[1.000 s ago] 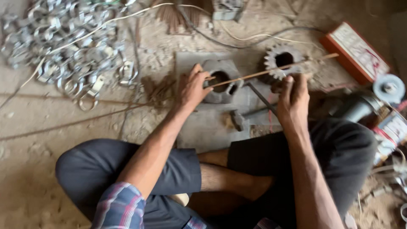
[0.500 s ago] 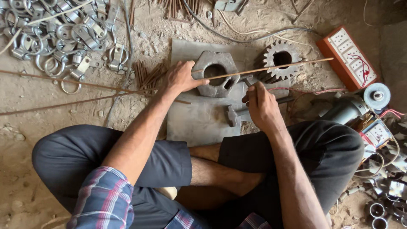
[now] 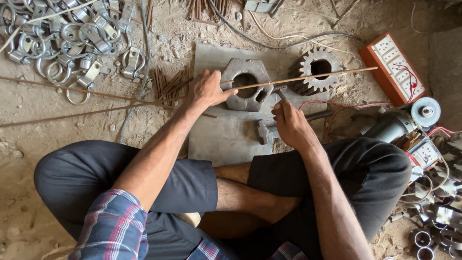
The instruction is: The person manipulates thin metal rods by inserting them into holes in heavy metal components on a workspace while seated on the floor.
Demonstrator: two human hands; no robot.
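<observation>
Head view: left hand [image 3: 208, 90] clamped on thin rod [image 3: 308, 77] over hexagonal block [image 3: 245, 84]; right hand [image 3: 288, 123] grips hammer [image 3: 269, 129].

Dusty floor [image 3: 29, 212] bears a steel plate [image 3: 226, 139], metal clamps [image 3: 72, 38], a gear [image 3: 315, 70].

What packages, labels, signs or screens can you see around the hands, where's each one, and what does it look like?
Power strip box: upper right on the floor, flat rectangle, orange-red casing, white face with sockets and switches.
Smaller socket box: right edge beside the knee, white face, red trim, partly hidden by wires.
No screens or signs show; no package or label lies near either hand.
</observation>
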